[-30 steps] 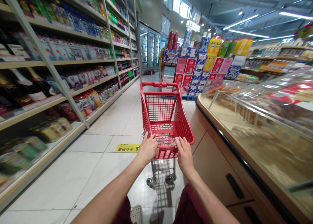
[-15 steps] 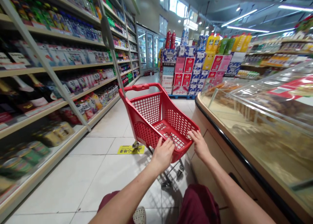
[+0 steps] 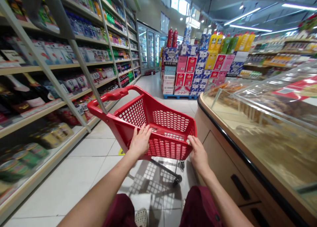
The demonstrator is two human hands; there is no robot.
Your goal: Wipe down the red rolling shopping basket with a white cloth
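A small red plastic shopping cart [image 3: 170, 144] stands turned sideways in front of me, its push handle [image 3: 116, 94] pointing left. Its basket, with a perforated wall and floor, holds nothing I can see. My left hand [image 3: 141, 142] is hooked over the top rim of the near side, fingers lying over the edge. At the right front corner, my right hand [image 3: 197, 151] grips the rim with bent fingers. From the handle end a grey pole [image 3: 85, 71] slants up to a dark curved piece, blurred at the top left.
Drink shelves [image 3: 56, 68] line the left side. A wooden display counter [image 3: 223, 164] with a black edge and clear covers runs close on the right. Stacked drink cartons [image 3: 185, 75] stand on a blue pallet ahead. White floor tiles [image 3: 89, 147] lie between; glass-door fridges [image 3: 148, 48] are farther back.
The cart has swung round, its handle end moving left and nearer to me, the pole with it. My left hand has moved left and up with the rim; my right hand stays near the corner.
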